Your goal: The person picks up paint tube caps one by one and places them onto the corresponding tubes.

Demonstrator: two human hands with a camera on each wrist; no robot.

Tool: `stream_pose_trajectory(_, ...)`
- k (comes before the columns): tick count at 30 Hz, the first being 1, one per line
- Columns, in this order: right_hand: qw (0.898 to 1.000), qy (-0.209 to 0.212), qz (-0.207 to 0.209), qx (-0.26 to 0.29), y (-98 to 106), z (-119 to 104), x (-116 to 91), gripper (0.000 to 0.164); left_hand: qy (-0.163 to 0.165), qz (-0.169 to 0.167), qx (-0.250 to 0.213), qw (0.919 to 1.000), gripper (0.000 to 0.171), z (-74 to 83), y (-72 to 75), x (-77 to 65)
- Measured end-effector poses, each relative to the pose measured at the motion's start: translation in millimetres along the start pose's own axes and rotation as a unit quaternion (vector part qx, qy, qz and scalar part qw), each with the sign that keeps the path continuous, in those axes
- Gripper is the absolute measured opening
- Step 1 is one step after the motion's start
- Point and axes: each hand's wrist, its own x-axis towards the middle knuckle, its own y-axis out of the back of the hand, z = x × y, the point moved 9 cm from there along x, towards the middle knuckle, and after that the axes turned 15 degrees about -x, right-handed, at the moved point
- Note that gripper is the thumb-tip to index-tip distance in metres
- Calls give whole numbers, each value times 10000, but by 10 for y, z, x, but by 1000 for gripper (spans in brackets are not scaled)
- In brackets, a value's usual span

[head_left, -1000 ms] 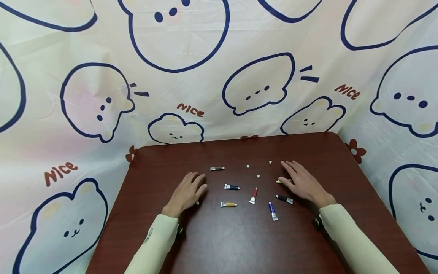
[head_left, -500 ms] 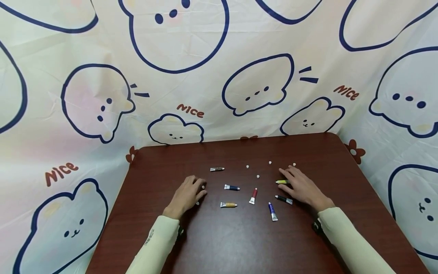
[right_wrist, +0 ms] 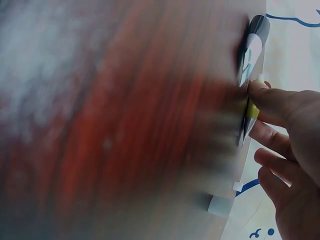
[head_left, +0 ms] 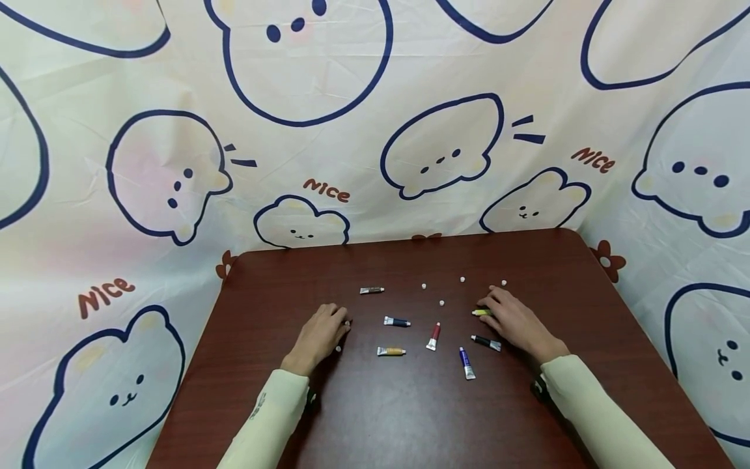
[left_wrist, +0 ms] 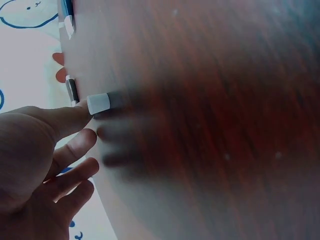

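Observation:
My left hand (head_left: 316,339) is low over the left of the table, thumb and index finger closed around a small white cap (head_left: 348,322). A second white cap (head_left: 338,349) lies close beside its thumb; in the left wrist view a white cap (left_wrist: 98,103) stands in front of the thumb tip, the other fingers loosely bent. At the right, my right hand (head_left: 518,322) pinches a yellow-green paint tube (head_left: 480,312) between thumb and index finger; the right wrist view shows part of this tube (right_wrist: 253,111) under the thumb, the rest hidden.
On the brown table (head_left: 375,417) lie a brown tube (head_left: 372,290), navy tube (head_left: 397,322), ochre tube (head_left: 390,352), red tube (head_left: 433,337), black tube (head_left: 486,342) and violet-blue tube (head_left: 467,363). White caps (head_left: 442,303) are scattered toward the back. A printed cloth (head_left: 363,156) hangs behind.
My left thumb and index finger have drawn together at the cap. The right hand has pulled back slightly, uncovering a white cap, and its fingers have closed on the yellow-green tube.

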Motion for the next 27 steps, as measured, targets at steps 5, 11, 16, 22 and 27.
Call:
stream_pose_trajectory(5,9999,-86,-92,-14,-24,-11,15,17,-36,54,45,10000,16,0,-6,7)
stream_pose_trajectory(11,9999,-27,4,-118,-6,-26,31,9,-447,319,-137,9984,17,-19,-2,1)
stream_pose_trajectory(16,9997,41,76,-221,36,-38,46,8,-873,574,-205,9943,19,-23,-3,8)
stream_pose_trajectory(22,9999,53,50,-146,90,-89,53,10,-405,219,-241,9986,22,115,47,65)
stream_pose_trajectory(27,9999,50,112,-93,168,-152,71,11,-84,-51,-241,9997,15,203,48,122)
